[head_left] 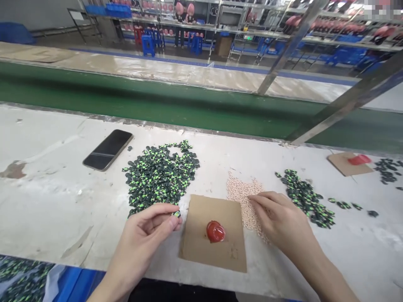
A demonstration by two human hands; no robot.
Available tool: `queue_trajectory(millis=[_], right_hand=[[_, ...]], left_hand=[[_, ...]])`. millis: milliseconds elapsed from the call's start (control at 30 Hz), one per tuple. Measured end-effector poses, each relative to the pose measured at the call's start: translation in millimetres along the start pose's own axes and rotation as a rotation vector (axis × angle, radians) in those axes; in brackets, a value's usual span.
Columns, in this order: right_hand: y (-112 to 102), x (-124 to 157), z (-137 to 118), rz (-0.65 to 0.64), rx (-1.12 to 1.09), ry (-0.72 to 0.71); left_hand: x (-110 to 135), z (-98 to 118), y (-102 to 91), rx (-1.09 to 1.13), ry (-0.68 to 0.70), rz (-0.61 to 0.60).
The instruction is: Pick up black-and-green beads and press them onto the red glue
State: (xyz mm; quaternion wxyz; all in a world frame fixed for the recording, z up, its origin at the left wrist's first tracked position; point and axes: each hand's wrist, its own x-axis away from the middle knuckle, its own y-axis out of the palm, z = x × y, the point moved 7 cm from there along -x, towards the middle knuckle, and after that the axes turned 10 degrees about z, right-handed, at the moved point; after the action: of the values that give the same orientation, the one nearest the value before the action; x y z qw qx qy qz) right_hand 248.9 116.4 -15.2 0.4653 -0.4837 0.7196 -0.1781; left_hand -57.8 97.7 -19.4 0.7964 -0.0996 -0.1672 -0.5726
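Note:
Between the thumb and forefinger of my left hand (151, 235) is a small dark green piece (177, 214) with a bright green mark. Just beyond that hand lies a large pile of similar dark green pieces (159, 176). My right hand (278, 214) has its fingertips pinched together over a spread of tiny pale pink beads (244, 191); whether a bead is between them is hidden. A cardboard square (201, 209) lies between both hands, bearing a glossy red blob (215, 231). To the right of my right hand sits a smaller pile of dark green pieces (305, 197).
A phone (108, 149) lies at the left. Another cardboard piece (346, 165) with a red item stands at the far right. Beyond the table runs a green conveyor belt (189, 107), with a slanted metal post (343, 98) at right. A blue bin (75, 285) is at lower left.

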Motion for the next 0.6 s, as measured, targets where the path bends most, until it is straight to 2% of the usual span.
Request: queue_trajectory(millis=[100,200,300,367,433,500,600], right_hand=[[-17.3,3.1,1.1,0.064,-0.056,0.133],[-30.6,13.1,-4.9,0.091,-0.186,0.250],[-31.6,27.7,-17.2,0.072,-0.478,0.403],[-24.4,38.7,-27.7,0.020,-0.753,0.555],[-16.5,48.1,-42.0,-0.056,-0.936,0.663],[-14.2,54.2,-53.8,-0.074,-0.956,0.713],[-16.2,59.4,-62.8,-0.011,-0.891,0.786]], left_hand=[[4.6,-1.2,3.1,-0.004,0.004,-0.012],[15.4,2.0,12.7,-0.036,0.081,-0.010],[34.3,15.3,37.4,-0.047,0.314,-0.123],[47.9,22.3,55.9,-0.057,0.471,-0.222],[57.2,23.3,70.2,-0.095,0.579,-0.284],[62.6,20.0,80.4,-0.150,0.673,-0.330],[67.1,13.5,86.7,-0.205,0.835,-0.363]])
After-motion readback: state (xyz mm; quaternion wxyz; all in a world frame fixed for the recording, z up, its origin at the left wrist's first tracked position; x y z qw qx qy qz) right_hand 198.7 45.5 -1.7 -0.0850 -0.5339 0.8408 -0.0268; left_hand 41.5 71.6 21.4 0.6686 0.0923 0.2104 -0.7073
